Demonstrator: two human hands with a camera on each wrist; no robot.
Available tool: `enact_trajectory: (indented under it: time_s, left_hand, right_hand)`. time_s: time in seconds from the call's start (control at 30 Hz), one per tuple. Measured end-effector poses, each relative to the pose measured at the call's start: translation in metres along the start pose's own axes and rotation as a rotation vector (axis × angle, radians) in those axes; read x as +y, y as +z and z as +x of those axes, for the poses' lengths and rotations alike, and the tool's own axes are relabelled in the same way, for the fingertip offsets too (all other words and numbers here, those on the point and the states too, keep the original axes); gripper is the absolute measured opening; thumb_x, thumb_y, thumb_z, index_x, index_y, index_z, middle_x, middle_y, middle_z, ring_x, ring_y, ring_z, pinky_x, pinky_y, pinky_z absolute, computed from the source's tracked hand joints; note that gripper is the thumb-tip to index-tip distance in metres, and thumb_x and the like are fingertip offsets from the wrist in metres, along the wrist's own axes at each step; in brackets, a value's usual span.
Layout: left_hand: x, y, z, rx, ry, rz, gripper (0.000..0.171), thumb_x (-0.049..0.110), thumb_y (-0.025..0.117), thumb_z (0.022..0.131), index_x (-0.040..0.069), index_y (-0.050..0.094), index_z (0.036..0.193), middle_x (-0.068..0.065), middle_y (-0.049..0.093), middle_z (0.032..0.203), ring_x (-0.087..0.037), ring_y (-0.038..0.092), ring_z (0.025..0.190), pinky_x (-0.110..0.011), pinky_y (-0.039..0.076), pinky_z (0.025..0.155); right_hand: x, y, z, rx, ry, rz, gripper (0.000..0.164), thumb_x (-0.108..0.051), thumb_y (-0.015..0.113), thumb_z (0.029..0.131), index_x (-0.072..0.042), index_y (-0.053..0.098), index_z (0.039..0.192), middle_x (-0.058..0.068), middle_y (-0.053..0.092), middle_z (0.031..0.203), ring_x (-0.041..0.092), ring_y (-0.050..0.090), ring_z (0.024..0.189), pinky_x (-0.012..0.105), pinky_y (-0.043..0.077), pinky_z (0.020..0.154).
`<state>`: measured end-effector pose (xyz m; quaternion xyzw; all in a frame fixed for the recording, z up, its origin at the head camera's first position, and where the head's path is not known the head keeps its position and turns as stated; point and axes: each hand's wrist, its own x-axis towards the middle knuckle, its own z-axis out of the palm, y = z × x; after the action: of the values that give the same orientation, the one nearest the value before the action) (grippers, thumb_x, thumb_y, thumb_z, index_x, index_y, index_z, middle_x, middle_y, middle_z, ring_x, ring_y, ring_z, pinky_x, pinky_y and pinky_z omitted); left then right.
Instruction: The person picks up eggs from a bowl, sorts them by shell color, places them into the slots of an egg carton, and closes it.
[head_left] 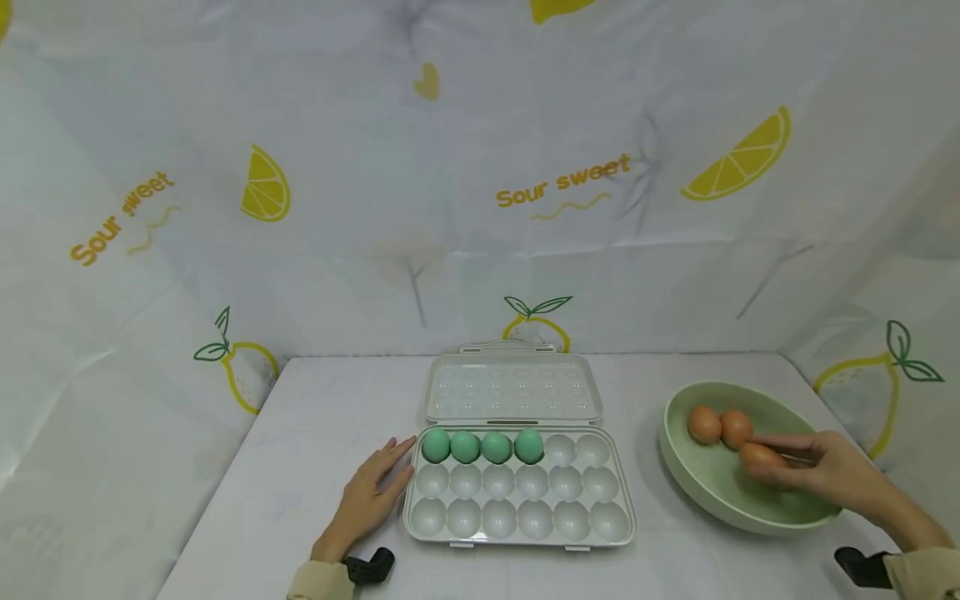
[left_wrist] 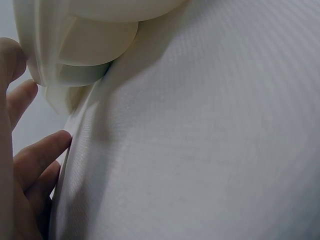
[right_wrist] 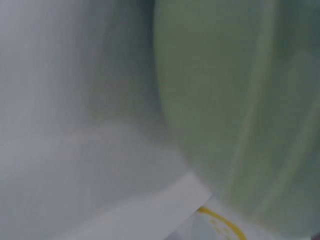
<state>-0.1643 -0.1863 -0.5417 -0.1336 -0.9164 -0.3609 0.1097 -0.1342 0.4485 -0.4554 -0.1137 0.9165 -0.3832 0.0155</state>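
Observation:
My left hand (head_left: pixel 372 492) lies on the table with its fingers straight, the tips touching the left edge of a white egg box (head_left: pixel 517 546). In the left wrist view fingers (left_wrist: pixel 42 155) show beside the rounded underside of the box (left_wrist: pixel 95 42). Several green eggs (head_left: pixel 497 447) fill the left part of its back row. Over at the right, my right hand (head_left: pixel 843 475) reaches into a pale green bowl (head_left: pixel 690 479) and pinches a brown egg (head_left: pixel 761 461) between thumb and fingers. Two more brown eggs (head_left: pixel 705 425) lie beside it in the bowl.
The box's lid (head_left: pixel 513 387) stands open behind it. A white cloth covers the table (head_left: pixel 300 433), and a lemon-printed sheet (head_left: pixel 450 275) hangs behind and at both sides. In the right wrist view the outside of the bowl (right_wrist: pixel 215 100) takes up the right half.

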Motion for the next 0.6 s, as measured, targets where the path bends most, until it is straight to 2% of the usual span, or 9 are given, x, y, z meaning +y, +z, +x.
enact_trajectory:
  time_s: [0.13, 0.23, 0.3, 0.47, 0.53, 0.6]
  left_hand:
    - [0.0, 0.0, 0.0, 0.003, 0.001, -0.006, 0.043, 0.027, 0.067, 0.098, 0.022, 0.064, 0.14, -0.011, 0.063, 0.144, -0.04, 0.053, 0.141, -0.061, 0.04, 0.119]
    - [-0.001, 0.001, 0.0, -0.007, -0.006, -0.01, 0.043, 0.028, 0.067, 0.099, 0.023, 0.063, 0.141, -0.01, 0.063, 0.145, -0.04, 0.052, 0.141, -0.061, 0.039, 0.119]
    - [-0.001, 0.001, 0.0, -0.009, -0.008, -0.011, 0.043, 0.028, 0.067, 0.099, 0.024, 0.063, 0.141, -0.01, 0.063, 0.145, -0.04, 0.052, 0.142, -0.061, 0.039, 0.12]
    - [-0.001, 0.001, 0.001, 0.003, 0.009, -0.003, 0.043, 0.027, 0.067, 0.099, 0.023, 0.063, 0.141, -0.011, 0.063, 0.145, -0.04, 0.053, 0.141, -0.061, 0.04, 0.119]
    - [-0.001, 0.0, 0.001, 0.005, 0.011, 0.0, 0.043, 0.027, 0.067, 0.098, 0.023, 0.064, 0.141, -0.01, 0.063, 0.144, -0.04, 0.053, 0.14, -0.06, 0.04, 0.119]
    - [-0.001, 0.001, 0.001, 0.005, 0.009, 0.003, 0.043, 0.027, 0.067, 0.098, 0.023, 0.064, 0.141, -0.01, 0.064, 0.144, -0.04, 0.053, 0.14, -0.06, 0.04, 0.119]
  right_hand:
    - [-0.012, 0.005, 0.004, 0.059, 0.041, 0.072, 0.041, -0.006, 0.074, 0.092, -0.002, 0.067, 0.133, -0.04, 0.061, 0.118, -0.024, 0.055, 0.104, 0.005, 0.054, 0.076]
    - [-0.024, 0.013, 0.007, 0.092, 0.018, 0.16, 0.044, -0.001, 0.071, 0.094, 0.002, 0.062, 0.137, -0.037, 0.063, 0.121, -0.021, 0.059, 0.107, 0.007, 0.057, 0.08]
    - [-0.033, 0.017, 0.009, 0.127, 0.017, 0.178, 0.045, 0.0, 0.071, 0.094, 0.003, 0.061, 0.138, -0.037, 0.064, 0.121, -0.02, 0.06, 0.107, 0.007, 0.057, 0.081]
    - [-0.06, 0.032, 0.019, 0.206, 0.097, 0.189, 0.05, -0.012, 0.074, 0.095, -0.006, 0.06, 0.142, -0.042, 0.061, 0.117, -0.024, 0.057, 0.104, 0.004, 0.053, 0.08]
    - [-0.07, 0.04, 0.025, 0.216, 0.118, 0.243, 0.051, -0.014, 0.074, 0.095, -0.009, 0.06, 0.143, -0.041, 0.062, 0.117, -0.022, 0.059, 0.104, 0.004, 0.053, 0.08]
    - [-0.08, 0.05, 0.031, 0.221, 0.113, 0.35, 0.05, -0.011, 0.074, 0.094, -0.009, 0.061, 0.142, -0.037, 0.065, 0.117, -0.019, 0.061, 0.105, 0.006, 0.055, 0.081]
